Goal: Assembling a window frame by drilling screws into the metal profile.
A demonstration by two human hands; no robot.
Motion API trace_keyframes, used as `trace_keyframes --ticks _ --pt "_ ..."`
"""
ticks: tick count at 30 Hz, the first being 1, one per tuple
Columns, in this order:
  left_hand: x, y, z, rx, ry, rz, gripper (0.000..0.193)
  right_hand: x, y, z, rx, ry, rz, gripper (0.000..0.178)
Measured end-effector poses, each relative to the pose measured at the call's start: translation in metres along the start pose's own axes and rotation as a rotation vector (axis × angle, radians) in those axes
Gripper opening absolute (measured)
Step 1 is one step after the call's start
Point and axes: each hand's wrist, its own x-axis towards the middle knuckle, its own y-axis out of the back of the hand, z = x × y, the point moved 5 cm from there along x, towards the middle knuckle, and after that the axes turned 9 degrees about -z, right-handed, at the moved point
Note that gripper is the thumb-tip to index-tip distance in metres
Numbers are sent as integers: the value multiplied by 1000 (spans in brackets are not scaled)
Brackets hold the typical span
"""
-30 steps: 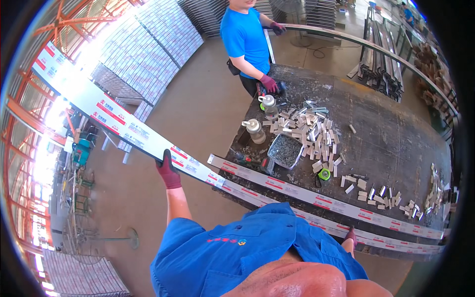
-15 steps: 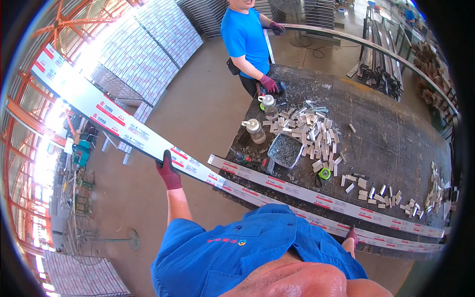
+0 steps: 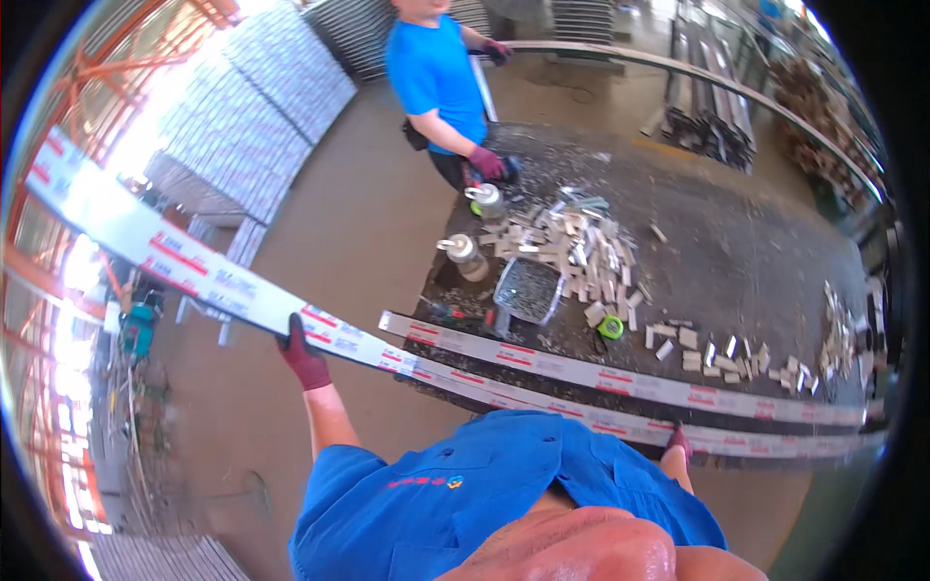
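A long white strip with red printed bands (image 3: 218, 276) slants from the upper left down along the near edge of the dark worktable (image 3: 746, 271). My left hand (image 3: 306, 358), in a dark red glove with black fingers, is closed round its lower edge where it juts out left of the table. My right hand (image 3: 679, 443), gloved alike, grips the same strip further right at the table edge; its fingers are partly hidden. Just behind, a second such strip (image 3: 572, 370) lies on the table, with a dark gap between them.
On the table are a heap of small metal pieces (image 3: 596, 252), a plastic tub of small dark bits (image 3: 528, 290), two bottles (image 3: 465, 257), a green tape measure (image 3: 610, 327) and a power drill (image 3: 455, 312). Across it, a co-worker in a blue shirt (image 3: 441, 77) holds another long strip (image 3: 659, 63).
My view has turned a little, so the table and the co-worker sit further left in the picture. Both my hands keep their places on the strip.
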Motion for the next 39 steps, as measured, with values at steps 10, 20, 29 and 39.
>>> trace_keyframes --ticks 10,20,29,39 --pt "-16 -15 25 -10 -30 -27 48 17 13 32 -43 52 -11 158" --pt "-12 -32 23 -15 -34 -70 46 -4 14 20 -31 13 20 155" --pt "-12 -25 25 20 -40 -42 47 -59 14 -1 -41 0 46 153" --pt "-11 -36 24 29 -32 -68 51 -38 11 14 66 -21 70 153"
